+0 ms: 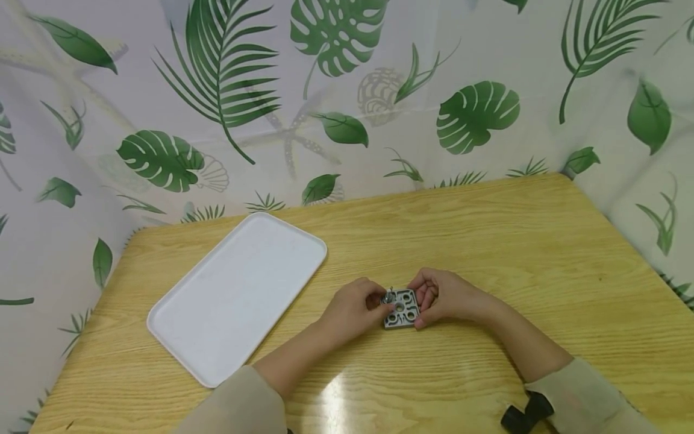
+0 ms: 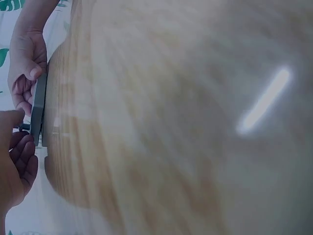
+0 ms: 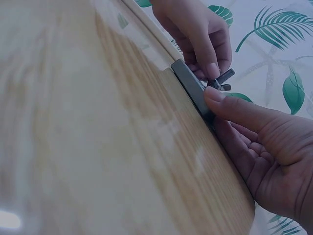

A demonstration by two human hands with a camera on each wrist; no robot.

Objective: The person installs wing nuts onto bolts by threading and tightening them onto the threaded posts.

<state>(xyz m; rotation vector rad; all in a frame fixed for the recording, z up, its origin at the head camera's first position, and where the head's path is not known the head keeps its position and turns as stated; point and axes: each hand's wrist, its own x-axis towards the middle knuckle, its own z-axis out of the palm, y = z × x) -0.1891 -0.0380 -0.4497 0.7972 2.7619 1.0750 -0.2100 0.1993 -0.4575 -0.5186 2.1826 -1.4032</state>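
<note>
A small square grey metal plate [image 1: 402, 310] with several round holes and curved grooves lies on or just above the table between both hands. My right hand [image 1: 446, 296] grips its right edge, thumb at the near corner and fingers curled behind. At the plate's far left corner my left hand [image 1: 353, 308] pinches a small dark threaded bolt [image 3: 225, 76], which stands up from the plate with a wing-like piece at its base. The left wrist view shows the plate [image 2: 39, 105] edge-on, the bolt's shank between left thumb and fingers. The bolt's lower end is hidden.
A white rectangular tray [image 1: 238, 295] lies slantwise on the wooden table [image 1: 488, 229], left of the hands. Behind the table's far edge hangs a leaf-patterned cloth [image 1: 401, 132]. A black strap piece [image 1: 526, 413] is at the right sleeve.
</note>
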